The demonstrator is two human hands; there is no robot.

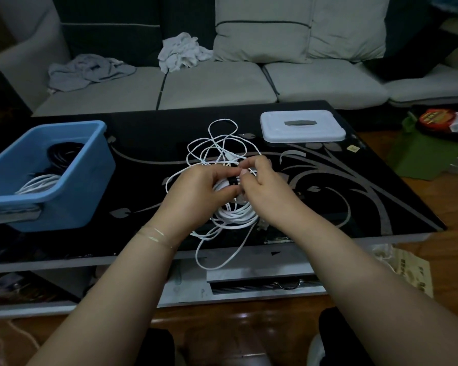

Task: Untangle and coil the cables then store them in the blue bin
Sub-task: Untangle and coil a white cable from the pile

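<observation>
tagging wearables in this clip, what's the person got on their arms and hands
Both forearms are bare, no sleeves or gloves in view. The left hand has thin, light-coloured bracelet strands at its wrist. The right hand shows no bracelet or watch. No rings can be made out on either hand.

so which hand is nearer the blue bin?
Left. The left hand grips the white cable at table centre, on the side facing the blue bin at the table's left end. The right hand pinches the same cable just beyond it, farther from the bin.
</observation>
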